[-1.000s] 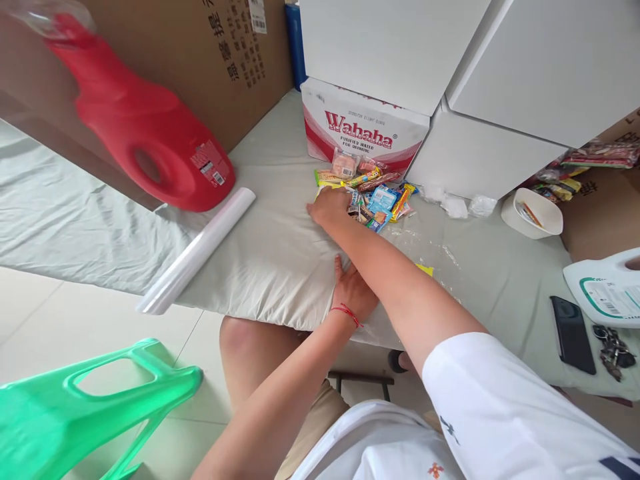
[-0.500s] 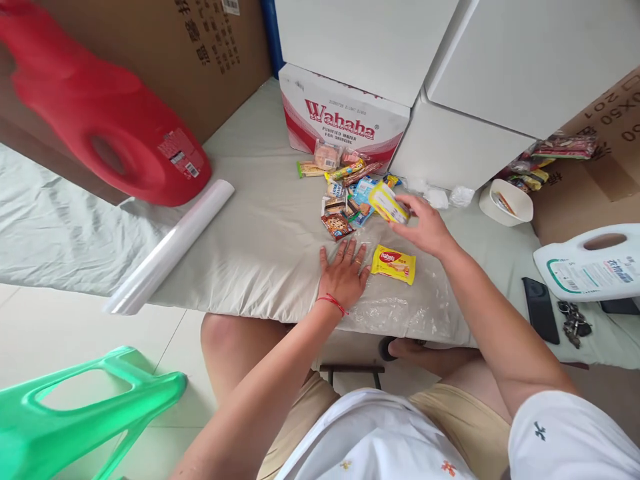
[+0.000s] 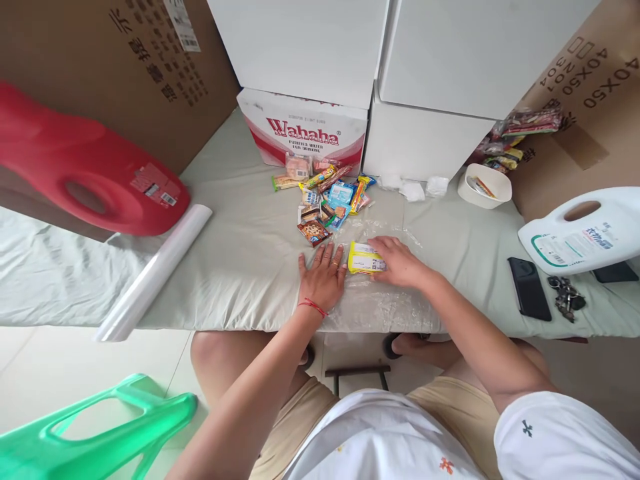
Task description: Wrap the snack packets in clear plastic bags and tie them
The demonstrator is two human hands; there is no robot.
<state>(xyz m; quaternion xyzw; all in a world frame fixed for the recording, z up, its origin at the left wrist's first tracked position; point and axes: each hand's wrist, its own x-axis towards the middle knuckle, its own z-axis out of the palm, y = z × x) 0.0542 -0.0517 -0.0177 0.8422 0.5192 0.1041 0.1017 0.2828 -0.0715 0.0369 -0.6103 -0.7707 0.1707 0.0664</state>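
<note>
My right hand (image 3: 399,263) grips a yellow wafer packet (image 3: 364,257), its white printed back facing up. This packet is down at the spot where another yellow wafer packet lay, which is now largely hidden. Beneath lies a sheet of clear plastic film (image 3: 400,303), spread on the cloth-covered surface. Flat on the near edge of the film rests my left hand (image 3: 321,279), fingers spread, just left of the packet. Beyond my hands is a pile of small wrapped snacks, with a brown cookie packet (image 3: 314,232) nearest and a blue packet (image 3: 341,193) behind it.
A white and red water carton (image 3: 305,133) stands behind the snacks. To the left are a film roll (image 3: 153,273) and a red jug (image 3: 100,173). At right sit a small white bin (image 3: 484,187), a phone (image 3: 530,289), keys (image 3: 567,297) and a white detergent bottle (image 3: 585,233).
My right hand has brought its wafer packet down and nearer, over the other packet. My left hand stays flat on the film. The camera view has shifted.
</note>
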